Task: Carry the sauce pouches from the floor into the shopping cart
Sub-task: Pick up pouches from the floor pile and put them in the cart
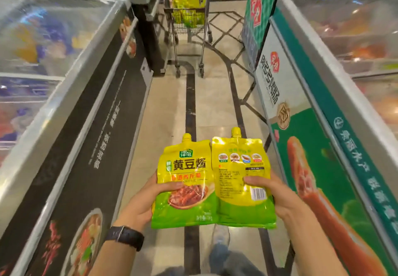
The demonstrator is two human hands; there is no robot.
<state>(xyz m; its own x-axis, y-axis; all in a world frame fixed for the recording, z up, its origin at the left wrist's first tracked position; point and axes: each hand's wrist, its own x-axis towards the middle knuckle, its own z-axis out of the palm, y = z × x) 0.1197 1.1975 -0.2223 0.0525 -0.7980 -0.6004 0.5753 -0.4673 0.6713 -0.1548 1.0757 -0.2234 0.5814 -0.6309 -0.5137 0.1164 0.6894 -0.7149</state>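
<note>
While the left hand (146, 200) grips the left pouch (185, 181), label up, the right hand (280, 198) grips the right pouch (241, 168) just beside it; the cart (172, 28), well ahead on the floor (168, 114), holds more pouches (187, 8).

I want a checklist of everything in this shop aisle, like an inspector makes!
Surface: tiled floor with dark lines.
Job's things: left pouch shows its front, right pouch its back, spouts up; shopping cart ahead holds more yellow pouches.
Clutter: nothing seen.
Hands: left hand grips the left pouch; right hand grips the right pouch.
Cables: nothing seen.
Surroundings: left freezer and right freezer line the aisle; watch on left wrist.
</note>
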